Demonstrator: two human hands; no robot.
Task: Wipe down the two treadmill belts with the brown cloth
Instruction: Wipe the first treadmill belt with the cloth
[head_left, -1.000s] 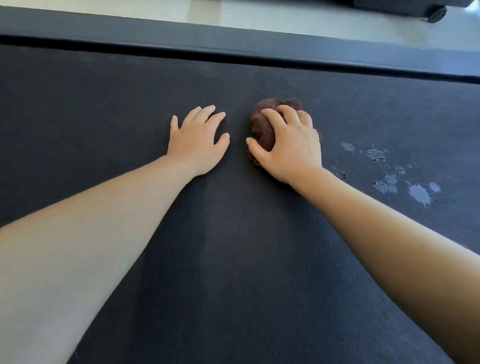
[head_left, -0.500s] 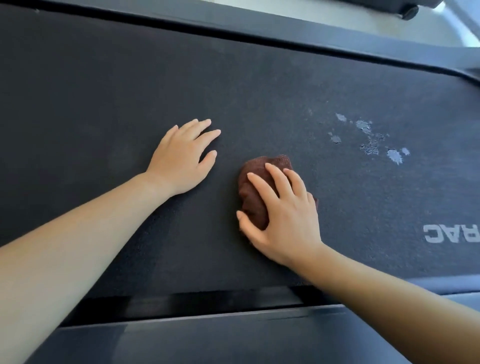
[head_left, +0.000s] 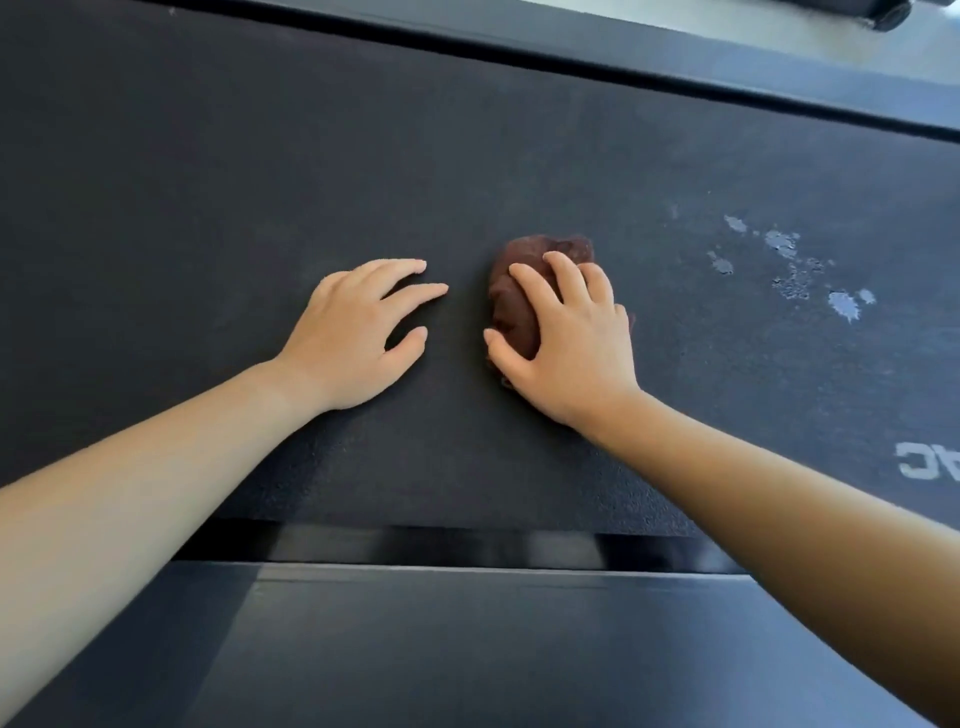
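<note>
A black treadmill belt (head_left: 260, 171) fills most of the view. My right hand (head_left: 574, 338) presses a bunched brown cloth (head_left: 511, 306) onto the belt near its middle, fingers curled over the top of it. My left hand (head_left: 353, 332) lies flat on the belt just left of the cloth, fingers spread, holding nothing. Most of the cloth is hidden under my right hand.
Pale worn patches (head_left: 789, 270) mark the belt to the right of the cloth. White lettering (head_left: 930, 460) shows at the right edge. A dark side rail (head_left: 467, 639) runs along the near edge and another rail (head_left: 727, 78) along the far edge, with light floor beyond.
My right hand drew the cloth from the far part of the belt back toward the near rail, then pushed it slightly forward again. My left hand stayed flat beside it.
</note>
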